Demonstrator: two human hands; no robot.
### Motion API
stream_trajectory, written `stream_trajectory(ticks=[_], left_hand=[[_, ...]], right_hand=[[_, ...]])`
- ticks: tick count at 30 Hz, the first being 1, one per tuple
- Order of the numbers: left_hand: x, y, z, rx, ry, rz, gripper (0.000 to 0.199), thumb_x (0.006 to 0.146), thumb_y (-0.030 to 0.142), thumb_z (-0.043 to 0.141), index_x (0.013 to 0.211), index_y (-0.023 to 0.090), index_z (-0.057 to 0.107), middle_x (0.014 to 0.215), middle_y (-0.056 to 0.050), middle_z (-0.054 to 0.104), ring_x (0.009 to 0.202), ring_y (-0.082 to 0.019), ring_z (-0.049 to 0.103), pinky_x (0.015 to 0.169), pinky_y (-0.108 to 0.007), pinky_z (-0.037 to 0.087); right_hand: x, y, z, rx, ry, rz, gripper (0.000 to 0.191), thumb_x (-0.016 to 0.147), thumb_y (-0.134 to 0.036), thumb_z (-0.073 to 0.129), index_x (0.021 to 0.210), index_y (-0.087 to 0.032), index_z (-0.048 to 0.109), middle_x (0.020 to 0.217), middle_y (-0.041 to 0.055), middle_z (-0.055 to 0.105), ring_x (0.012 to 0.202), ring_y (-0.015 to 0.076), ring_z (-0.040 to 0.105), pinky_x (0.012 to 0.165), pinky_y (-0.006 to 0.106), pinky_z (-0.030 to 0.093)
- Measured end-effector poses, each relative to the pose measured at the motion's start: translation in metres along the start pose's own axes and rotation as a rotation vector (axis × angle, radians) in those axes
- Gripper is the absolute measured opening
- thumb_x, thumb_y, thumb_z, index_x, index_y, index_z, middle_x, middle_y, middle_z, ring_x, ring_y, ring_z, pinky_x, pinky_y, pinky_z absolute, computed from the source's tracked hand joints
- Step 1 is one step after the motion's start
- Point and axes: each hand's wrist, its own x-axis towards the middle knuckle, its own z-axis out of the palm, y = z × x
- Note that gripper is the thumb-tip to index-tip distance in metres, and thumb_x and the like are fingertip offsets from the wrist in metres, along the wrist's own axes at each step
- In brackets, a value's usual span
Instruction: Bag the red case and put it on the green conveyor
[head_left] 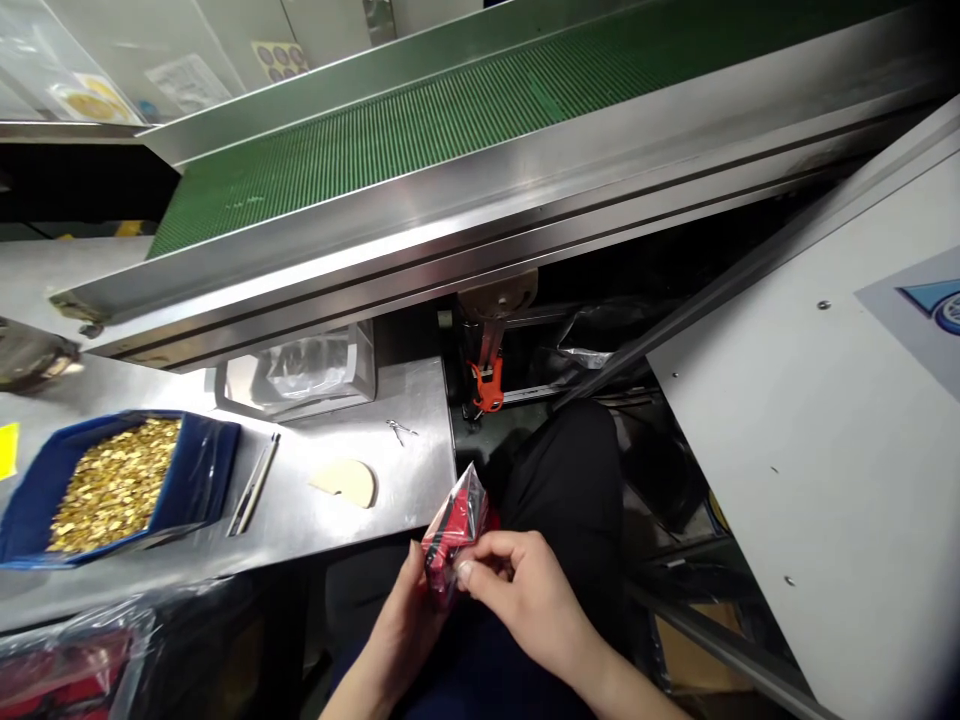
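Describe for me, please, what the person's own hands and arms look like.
The left hand and right hand are ungloved. No sleeve or watch shows on the left forearm or right forearm. Below, black trousers are visible.

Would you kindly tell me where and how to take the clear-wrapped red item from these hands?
Probably pinch the clear-wrapped red item by its pointed upper end, coming from the far side: that end juts out free, while the left hand and right hand hold it lower down.
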Motion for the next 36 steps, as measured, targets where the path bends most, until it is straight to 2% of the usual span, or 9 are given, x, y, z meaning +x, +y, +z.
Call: stream_trajectory(ticks=[2, 6, 11, 15, 19, 23, 27, 31, 36], left_hand=[[-0.002, -0.007, -0.001, 0.08, 0.058, 0.052, 0.051, 0.092, 0.06, 0.067, 0.122, 0.02, 0.076, 0.108, -0.01, 0.079, 0.11, -0.032, 0.07, 0.106, -0.042, 0.05], [-0.002, -0.013, -0.002, 0.161, 0.169, 0.13, 0.05, 0.083, 0.049, 0.081, 0.125, 0.024, 0.073, 0.108, -0.007, 0.077, 0.102, -0.027, 0.07, 0.095, -0.035, 0.054], [0.003, -0.011, 0.0, 0.2, 0.179, 0.244, 0.092, 0.067, 0.045, 0.093, 0.149, 0.032, 0.051, 0.133, -0.01, 0.069, 0.127, -0.036, 0.061, 0.108, -0.042, 0.048], [0.005, -0.009, 0.002, 0.241, 0.159, 0.272, 0.111, 0.057, 0.049, 0.098, 0.152, 0.034, 0.043, 0.141, -0.012, 0.063, 0.131, -0.04, 0.058, 0.109, -0.045, 0.049], [0.005, -0.011, 0.001, 0.261, 0.173, 0.274, 0.112, 0.057, 0.053, 0.098, 0.152, 0.033, 0.043, 0.138, -0.013, 0.065, 0.128, -0.039, 0.061, 0.109, -0.046, 0.049], [0.007, -0.017, -0.009, 0.253, 0.196, 0.269, 0.113, 0.057, 0.054, 0.097, 0.153, 0.032, 0.042, 0.135, -0.013, 0.067, 0.128, -0.039, 0.061, 0.109, -0.047, 0.049], [0.01, -0.019, -0.021, 0.23, 0.284, 0.274, 0.114, 0.049, 0.058, 0.099, 0.148, 0.032, 0.048, 0.135, -0.014, 0.068, 0.13, -0.039, 0.06, 0.11, -0.044, 0.05], [0.011, -0.017, -0.019, 0.235, 0.343, 0.264, 0.106, 0.051, 0.058, 0.099, 0.142, 0.031, 0.052, 0.129, -0.011, 0.071, 0.125, -0.037, 0.065, 0.104, -0.042, 0.055], [0.012, -0.02, -0.021, 0.361, 0.358, 0.297, 0.104, 0.053, 0.066, 0.095, 0.138, 0.027, 0.051, 0.121, -0.013, 0.072, 0.113, -0.037, 0.07, 0.098, -0.044, 0.058]], right_hand=[[0.004, 0.004, 0.001, 0.084, 0.005, 0.011, 0.022, 0.091, -0.033, 0.069, 0.088, -0.016, 0.082, 0.08, 0.006, 0.079, 0.071, 0.0176, 0.07, 0.066, 0.024, 0.052], [0.011, 0.009, 0.003, 0.155, 0.054, 0.025, 0.025, 0.089, -0.036, 0.072, 0.087, -0.012, 0.079, 0.077, 0.0078, 0.077, 0.067, 0.0178, 0.07, 0.066, 0.026, 0.055], [0.013, 0.01, 0.005, 0.11, 0.101, 0.004, 0.018, 0.089, -0.032, 0.071, 0.087, -0.014, 0.073, 0.078, 0.0046, 0.073, 0.068, 0.0155, 0.066, 0.065, 0.026, 0.053], [0.013, 0.01, 0.005, 0.028, 0.15, -0.045, 0.011, 0.085, -0.022, 0.073, 0.086, -0.019, 0.063, 0.079, -0.0022, 0.066, 0.069, 0.0127, 0.059, 0.064, 0.023, 0.049], [0.011, 0.005, 0.006, -0.181, 0.169, -0.096, 0.008, 0.085, -0.015, 0.071, 0.08, -0.02, 0.068, 0.079, -0.0032, 0.066, 0.069, 0.0113, 0.057, 0.065, 0.022, 0.045], [0.005, -0.002, 0.004, -0.344, 0.128, -0.206, 0.014, 0.089, -0.012, 0.066, 0.084, -0.023, 0.073, 0.088, -0.0022, 0.07, 0.083, 0.0134, 0.064, 0.075, 0.024, 0.047], [-0.003, -0.006, 0.0, -0.491, 0.06, -0.301, 0.024, 0.093, -0.011, 0.06, 0.105, -0.028, 0.073, 0.106, -0.0013, 0.072, 0.1, 0.0179, 0.064, 0.095, 0.032, 0.046], [-0.006, -0.002, 0.003, -0.639, -0.032, -0.362, 0.052, 0.082, -0.015, 0.074, 0.131, -0.029, 0.061, 0.124, 0.0026, 0.066, 0.112, 0.0241, 0.059, 0.102, 0.04, 0.044], [-0.001, 0.005, 0.01, -0.655, 0.129, -0.474, 0.032, 0.084, -0.011, 0.071, 0.112, -0.027, 0.066, 0.112, -0.0002, 0.07, 0.106, 0.0211, 0.059, 0.096, 0.037, 0.042]])
